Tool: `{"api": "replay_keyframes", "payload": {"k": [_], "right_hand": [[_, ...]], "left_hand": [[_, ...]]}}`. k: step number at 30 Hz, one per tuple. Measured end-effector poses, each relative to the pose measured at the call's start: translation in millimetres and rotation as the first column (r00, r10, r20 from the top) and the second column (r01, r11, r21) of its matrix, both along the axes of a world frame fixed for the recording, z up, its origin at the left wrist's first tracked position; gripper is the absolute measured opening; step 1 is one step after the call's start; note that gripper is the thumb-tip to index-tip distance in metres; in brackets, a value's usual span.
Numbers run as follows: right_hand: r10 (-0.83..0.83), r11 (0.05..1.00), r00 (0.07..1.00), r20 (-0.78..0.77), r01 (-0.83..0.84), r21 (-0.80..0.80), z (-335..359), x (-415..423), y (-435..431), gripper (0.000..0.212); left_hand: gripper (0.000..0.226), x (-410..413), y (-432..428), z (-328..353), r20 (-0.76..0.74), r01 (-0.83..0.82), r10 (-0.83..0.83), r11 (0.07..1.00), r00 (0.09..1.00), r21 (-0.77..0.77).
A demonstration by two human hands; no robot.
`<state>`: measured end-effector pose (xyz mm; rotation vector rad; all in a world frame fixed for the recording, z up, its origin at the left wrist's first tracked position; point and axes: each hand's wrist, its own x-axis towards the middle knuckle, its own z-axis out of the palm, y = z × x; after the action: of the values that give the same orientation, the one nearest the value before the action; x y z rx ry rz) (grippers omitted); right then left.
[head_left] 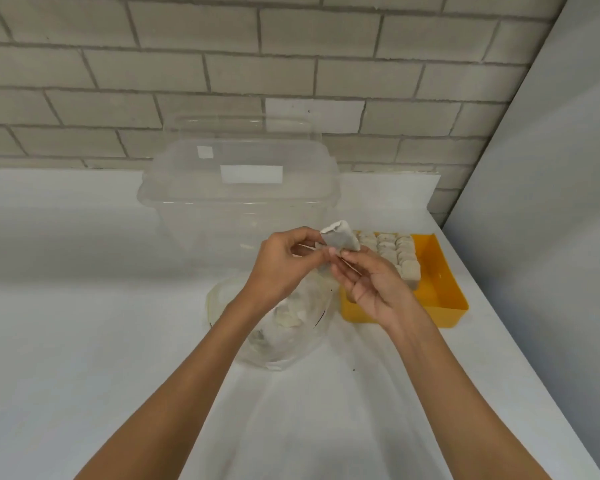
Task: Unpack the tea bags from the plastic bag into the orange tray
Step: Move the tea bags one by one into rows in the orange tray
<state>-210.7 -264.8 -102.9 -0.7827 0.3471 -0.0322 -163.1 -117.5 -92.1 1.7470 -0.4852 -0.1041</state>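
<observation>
A pale tea bag point(340, 238) is held up between both hands above the table. My left hand point(284, 268) pinches its left side with thumb and fingers. My right hand point(371, 282) pinches its lower edge from the right. Below my left wrist lies the crumpled clear plastic bag point(284, 327) with several tea bags still inside. The orange tray point(437, 271) sits to the right, with several tea bags point(395, 251) lined up in rows across its far-left part; its right side is bare.
A large clear plastic box point(239, 192) with a lid stands behind my hands, against the brick wall point(187, 64). The white table point(84, 306) ends at a slanted right edge, with a grey wall point(551, 202) beyond it.
</observation>
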Motion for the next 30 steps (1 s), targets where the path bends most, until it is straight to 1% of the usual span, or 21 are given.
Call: {"api": "replay_keyframes", "payload": {"k": [2,3,4,5,6,8,10,12,14,16,19,22,25,30], "right_hand": [[0.033,0.99,0.999,-0.012,-0.034,-0.138,0,-3,-9,0.014],[0.042,0.966,0.999,-0.02,-0.046,-0.254,2,-4,-14,0.016],[0.031,0.918,0.999,-0.023,-0.037,-0.395,5,-6,-20,0.019],[0.007,0.84,1.0,-0.011,-0.012,-0.542,11,-7,-26,0.022],[-0.018,0.744,1.0,0.02,0.027,-0.668,18,-7,-34,0.024],[-0.014,0.555,0.994,0.106,0.096,-0.826,32,-8,-50,0.025],[0.045,0.371,0.986,0.163,0.135,-0.919,44,-6,-66,0.022],[0.1,0.18,0.983,0.154,0.134,-0.975,51,-4,-81,0.02],[0.142,0.053,0.983,0.121,0.114,-0.992,56,-1,-95,0.016],[0.17,-0.001,0.981,0.098,0.1,-0.995,57,1,-108,0.011],[0.181,-0.014,0.981,0.075,0.078,-0.997,59,0,-124,0.013],[0.19,-0.072,0.982,-0.008,0.006,-0.997,61,-2,-139,0.02],[0.182,-0.135,0.98,-0.087,-0.062,-0.989,60,-4,-152,0.019],[0.153,-0.204,0.981,-0.121,-0.089,-0.975,49,-3,-165,0.013]], "left_hand": [[0.007,3,-8,1,0.055,-0.01,0.008,1.0,0.998,0.029],[0.007,5,-12,3,0.068,-0.014,0.011,0.999,0.998,0.047],[0.007,7,-16,5,0.079,-0.015,0.01,0.997,0.997,0.073],[0.007,10,-20,8,0.1,-0.016,0.004,0.993,0.995,0.115],[0.007,13,-25,11,0.136,-0.011,-0.014,0.984,0.991,0.177],[0.008,20,-36,18,0.214,0.019,-0.091,0.948,0.973,0.317],[0.009,27,-49,23,0.262,0.042,-0.164,0.908,0.951,0.417],[0.011,32,-63,26,0.286,0.052,-0.212,0.877,0.935,0.479],[0.011,34,-76,28,0.292,0.08,-0.262,0.854,0.92,0.515],[0.008,34,-86,30,0.284,0.116,-0.301,0.844,0.91,0.524],[0.003,33,-98,30,0.257,0.153,-0.31,0.858,0.915,0.49],[0.009,31,-104,30,0.221,0.153,-0.276,0.88,0.936,0.449],[0.018,30,-107,27,0.185,0.143,-0.241,0.893,0.953,0.427],[0.005,28,-108,22,0.165,0.133,-0.213,0.909,0.963,0.396]]}}
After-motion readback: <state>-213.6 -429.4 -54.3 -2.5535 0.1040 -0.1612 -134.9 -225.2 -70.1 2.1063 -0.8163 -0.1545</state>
